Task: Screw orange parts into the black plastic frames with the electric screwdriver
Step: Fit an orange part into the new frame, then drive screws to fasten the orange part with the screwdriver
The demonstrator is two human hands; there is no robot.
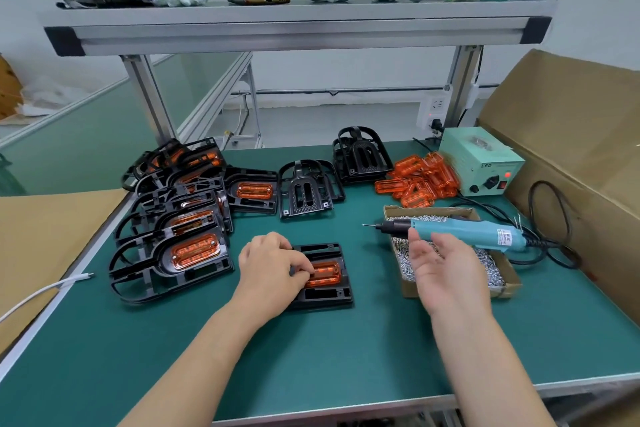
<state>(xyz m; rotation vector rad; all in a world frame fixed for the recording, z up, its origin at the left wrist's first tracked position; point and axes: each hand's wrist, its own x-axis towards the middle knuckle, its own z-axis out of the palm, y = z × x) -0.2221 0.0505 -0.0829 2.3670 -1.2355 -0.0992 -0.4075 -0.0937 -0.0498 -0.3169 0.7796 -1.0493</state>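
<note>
Left hand (273, 263) pinching orange part (327, 272) in frame (325, 295), inside mat edge (346, 393), right hand (441, 267) slack-fingered over screw box (410, 286)

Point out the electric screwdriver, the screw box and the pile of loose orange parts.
electric screwdriver (460, 230): head view, teal barrel.
screw box (507, 288): head view, near right wall.
pile of loose orange parts (420, 178): head view, middle piece.

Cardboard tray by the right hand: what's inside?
The tray holds loose silver screws. The blue screwdriver lies across its far part; the right hand covers the middle, so what lies beneath them can't be seen.
</note>
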